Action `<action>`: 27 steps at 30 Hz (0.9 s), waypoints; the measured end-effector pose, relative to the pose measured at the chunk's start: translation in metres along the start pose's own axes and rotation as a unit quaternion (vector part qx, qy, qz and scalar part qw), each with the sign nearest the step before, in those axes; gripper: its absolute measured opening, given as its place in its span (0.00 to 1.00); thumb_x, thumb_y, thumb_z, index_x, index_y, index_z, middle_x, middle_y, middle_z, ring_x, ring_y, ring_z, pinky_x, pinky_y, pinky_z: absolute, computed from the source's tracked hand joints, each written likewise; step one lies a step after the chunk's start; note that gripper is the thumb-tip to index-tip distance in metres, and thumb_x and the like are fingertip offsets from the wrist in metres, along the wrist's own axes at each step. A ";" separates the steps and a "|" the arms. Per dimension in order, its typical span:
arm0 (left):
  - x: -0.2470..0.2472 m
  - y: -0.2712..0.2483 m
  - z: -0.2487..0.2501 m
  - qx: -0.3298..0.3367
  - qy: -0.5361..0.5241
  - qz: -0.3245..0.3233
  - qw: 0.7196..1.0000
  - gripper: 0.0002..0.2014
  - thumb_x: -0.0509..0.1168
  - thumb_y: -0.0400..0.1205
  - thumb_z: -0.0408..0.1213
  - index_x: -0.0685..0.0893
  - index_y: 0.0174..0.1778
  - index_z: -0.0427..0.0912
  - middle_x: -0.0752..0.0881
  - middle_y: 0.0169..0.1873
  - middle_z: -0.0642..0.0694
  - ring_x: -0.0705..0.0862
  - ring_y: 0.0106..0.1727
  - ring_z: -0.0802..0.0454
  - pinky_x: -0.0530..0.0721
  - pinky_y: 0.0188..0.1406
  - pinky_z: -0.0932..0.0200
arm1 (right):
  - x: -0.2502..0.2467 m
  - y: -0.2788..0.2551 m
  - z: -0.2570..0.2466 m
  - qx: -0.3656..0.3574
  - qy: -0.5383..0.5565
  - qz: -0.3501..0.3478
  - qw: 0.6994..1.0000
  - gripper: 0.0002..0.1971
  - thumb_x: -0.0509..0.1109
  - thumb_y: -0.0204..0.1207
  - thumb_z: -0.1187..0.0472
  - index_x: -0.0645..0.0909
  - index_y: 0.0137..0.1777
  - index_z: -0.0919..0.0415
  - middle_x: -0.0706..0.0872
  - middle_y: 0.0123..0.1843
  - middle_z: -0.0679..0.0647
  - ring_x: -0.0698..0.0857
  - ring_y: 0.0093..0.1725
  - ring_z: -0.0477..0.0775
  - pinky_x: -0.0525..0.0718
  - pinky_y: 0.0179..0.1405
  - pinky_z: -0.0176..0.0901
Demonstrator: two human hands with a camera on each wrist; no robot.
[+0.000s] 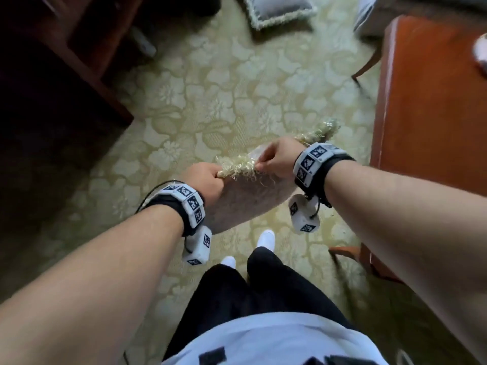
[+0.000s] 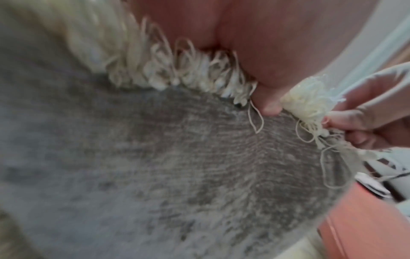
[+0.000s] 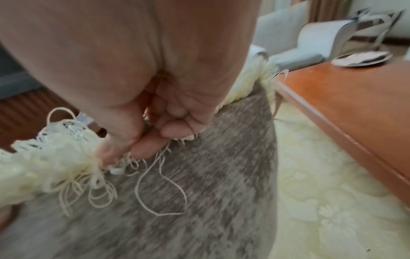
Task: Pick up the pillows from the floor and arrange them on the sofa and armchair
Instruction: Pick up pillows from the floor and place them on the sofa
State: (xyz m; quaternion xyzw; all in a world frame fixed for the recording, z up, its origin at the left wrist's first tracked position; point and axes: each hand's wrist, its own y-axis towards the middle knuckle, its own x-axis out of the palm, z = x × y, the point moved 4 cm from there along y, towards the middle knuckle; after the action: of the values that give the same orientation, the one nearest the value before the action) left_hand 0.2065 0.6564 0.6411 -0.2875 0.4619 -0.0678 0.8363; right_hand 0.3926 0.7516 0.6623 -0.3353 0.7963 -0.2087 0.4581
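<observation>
nearest, black trousers (image 1: pixel 263 291) and white socks (image 1: pixel 266 238) are showing at 6 o'clock in the head view. just beyond, the left hand (image 1: pixel 204 177) and right hand (image 1: pixel 279 156) are both pinching the cream fringe (image 1: pixel 237 167) along the top edge of a grey pillow (image 1: pixel 245 198), which is hanging clear of the patterned carpet (image 1: pixel 210 101). the left wrist view alone is showing a thumb (image 2: pixel 269 105) pressing into the fringe; the right wrist view alone is showing loose thread loops (image 3: pixel 159 192) and a white armchair (image 3: pixel 310 43) beyond the orange-brown table (image 1: pixel 432 101) at 2 o'clock. a second fringed pillow (image 1: pixel 279 9) is lying on the carpet at 12 o'clock. no writing is readable.
</observation>
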 end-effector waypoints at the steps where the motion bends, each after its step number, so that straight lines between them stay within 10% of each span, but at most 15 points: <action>1: -0.005 -0.001 0.014 0.022 -0.010 0.014 1.000 0.08 0.59 0.74 0.36 0.83 0.34 0.47 0.86 0.28 0.50 0.85 0.35 0.45 0.82 0.33 0.55 | -0.011 -0.009 0.004 0.004 -0.002 0.024 1.000 0.07 0.80 0.76 0.51 0.94 0.48 0.51 0.92 0.40 0.44 0.89 0.42 0.45 0.86 0.45 0.40; 7: -0.032 -0.029 0.117 0.174 0.160 0.048 0.971 0.11 0.57 0.78 0.40 0.86 0.46 0.51 0.88 0.38 0.50 0.86 0.41 0.44 0.88 0.46 0.51 | -0.052 -0.091 0.048 0.066 -0.012 0.151 0.986 0.06 0.78 0.77 0.50 0.94 0.46 0.49 0.93 0.43 0.45 0.90 0.44 0.47 0.88 0.50 0.45; 14: -0.012 -0.084 0.246 0.329 0.289 0.064 0.897 0.09 0.58 0.79 0.38 0.83 0.47 0.48 0.87 0.41 0.49 0.84 0.47 0.44 0.70 0.65 0.45 | -0.058 -0.222 0.115 0.116 0.027 0.300 0.946 0.06 0.72 0.82 0.57 0.91 0.49 0.51 0.90 0.46 0.47 0.86 0.46 0.51 0.76 0.46 0.39; 20: 0.059 -0.173 0.359 0.465 0.250 0.027 0.849 0.08 0.58 0.77 0.37 0.82 0.46 0.52 0.82 0.40 0.54 0.78 0.43 0.47 0.71 0.64 0.46 | -0.050 -0.364 0.219 0.258 0.038 0.416 0.871 0.22 0.72 0.77 0.62 0.60 0.57 0.48 0.81 0.47 0.52 0.79 0.35 0.51 0.70 0.28 0.43; 23: 0.109 -0.214 0.407 0.513 0.208 0.006 0.833 0.07 0.59 0.77 0.38 0.83 0.43 0.49 0.83 0.37 0.53 0.80 0.41 0.46 0.80 0.55 0.48 | -0.043 -0.434 0.283 0.325 0.037 0.475 0.817 0.33 0.78 0.73 0.47 0.61 0.71 0.45 0.73 0.66 0.56 0.77 0.59 0.58 0.81 0.55 0.52; 27: 0.196 -0.257 0.468 0.547 0.162 -0.064 0.819 0.11 0.62 0.81 0.49 0.83 0.38 0.47 0.86 0.35 0.51 0.85 0.40 0.43 0.87 0.43 0.49 | -0.022 -0.519 0.376 0.382 0.027 0.426 0.820 0.39 0.71 0.71 0.29 0.67 0.80 0.38 0.64 0.77 0.52 0.65 0.77 0.62 0.63 0.80 0.63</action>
State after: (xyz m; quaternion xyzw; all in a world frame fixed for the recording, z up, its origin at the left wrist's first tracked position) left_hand 0.7356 0.5660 0.8276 0.2033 0.4582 -0.4083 0.7629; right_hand 0.9056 0.4013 0.8218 0.2451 0.7279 -0.2893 0.5713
